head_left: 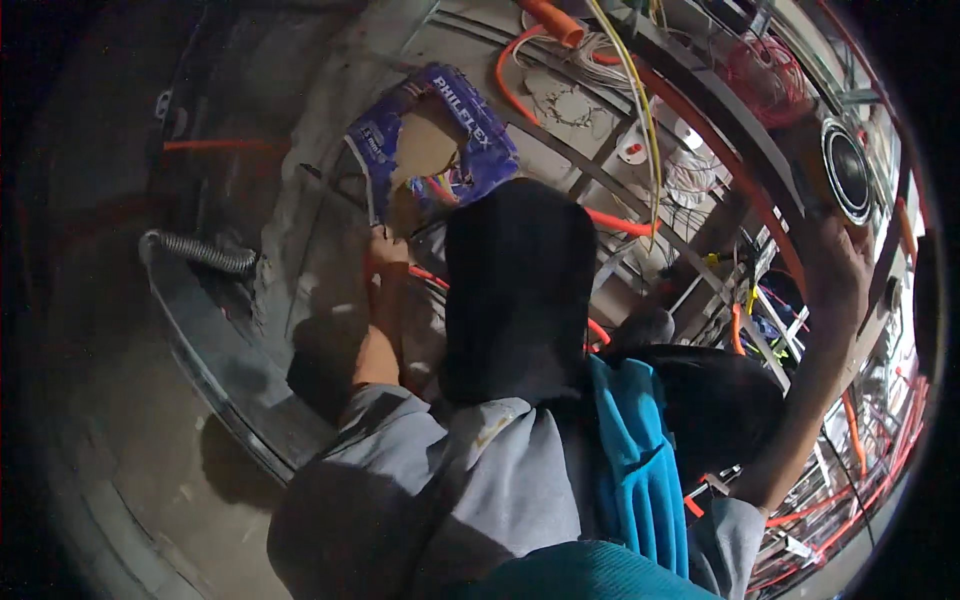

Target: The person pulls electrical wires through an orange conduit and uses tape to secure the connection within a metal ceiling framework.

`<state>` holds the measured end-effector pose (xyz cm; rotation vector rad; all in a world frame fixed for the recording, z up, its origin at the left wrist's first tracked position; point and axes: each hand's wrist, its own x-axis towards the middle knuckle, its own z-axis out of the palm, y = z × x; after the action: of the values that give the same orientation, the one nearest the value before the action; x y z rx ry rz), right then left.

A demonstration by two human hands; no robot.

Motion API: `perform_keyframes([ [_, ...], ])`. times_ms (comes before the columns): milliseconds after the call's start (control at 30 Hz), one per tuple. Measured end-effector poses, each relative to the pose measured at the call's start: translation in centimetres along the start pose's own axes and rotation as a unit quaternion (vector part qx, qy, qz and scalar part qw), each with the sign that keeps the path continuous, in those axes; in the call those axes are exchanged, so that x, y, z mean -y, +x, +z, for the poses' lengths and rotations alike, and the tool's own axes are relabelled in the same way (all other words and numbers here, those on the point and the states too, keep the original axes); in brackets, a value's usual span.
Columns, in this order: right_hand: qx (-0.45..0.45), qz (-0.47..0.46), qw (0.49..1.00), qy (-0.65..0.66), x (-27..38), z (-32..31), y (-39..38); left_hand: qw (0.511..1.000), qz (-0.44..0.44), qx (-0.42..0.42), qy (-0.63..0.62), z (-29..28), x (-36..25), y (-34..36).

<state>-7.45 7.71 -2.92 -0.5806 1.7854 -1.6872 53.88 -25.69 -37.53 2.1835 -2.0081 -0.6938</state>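
Note:
My left hand (388,245) grips the lower corner of a torn blue cardboard box (477,170), which has a big ragged opening showing tan inside and some coloured bits. My right hand (848,250), raised at the right, has its fingers closed at the lower edge of a round object (848,170) with a dark face and silver rings. Between my arms are a large black rounded shape (515,290), grey clothing (500,480) and a draped teal cloth (635,450). The black shape hides part of what lies behind it.
Metal framing, orange conduit (620,222), yellow cable (640,100), coiled red wire (765,80) and white wire bundles crowd the top and right. At the left are a curved metal channel (220,350), a short corrugated metal hose (200,250) and dusty grey surfaces.

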Motion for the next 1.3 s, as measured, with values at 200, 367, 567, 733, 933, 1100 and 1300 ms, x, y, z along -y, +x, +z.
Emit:
perform_keyframes([
  [200, 0.016, 0.006, 1.0, -0.004, 0.0, -1.2, -0.7, 0.986, -0.009, -0.135, 0.096, 0.0, -8.2, -2.7],
  [367, -0.026, 0.02, 0.999, 0.011, 1.8, 3.8, -0.5, 0.967, 0.19, -0.105, 0.136, -3.8, -6.0, 0.0],
  [567, 0.001, -0.013, 0.999, 0.051, 1.1, 4.1, 0.4, 0.987, 0.145, -0.06, 0.033, -3.5, 2.8, 3.2],
  [733, 0.067, -0.136, 0.988, 0.026, 0.8, 5.2, 1.3, 0.985, 0.092, -0.134, 0.053, -2.3, 4.0, 3.2],
  [933, 0.028, -0.117, 0.984, -0.128, 1.7, 5.1, 0.9, 0.989, 0.026, -0.129, 0.067, -2.0, -2.1, -1.0],
  [1100, 0.037, -0.137, 0.981, -0.129, 1.5, 5.3, 1.3, 0.972, 0.031, -0.067, -0.223, -3.9, 3.2, 2.4],
  [1300, 0.028, -0.119, 0.988, -0.099, 0.2, 3.6, 1.0, 0.992, 0.091, -0.074, -0.039, -2.1, -1.7, 1.8],
])
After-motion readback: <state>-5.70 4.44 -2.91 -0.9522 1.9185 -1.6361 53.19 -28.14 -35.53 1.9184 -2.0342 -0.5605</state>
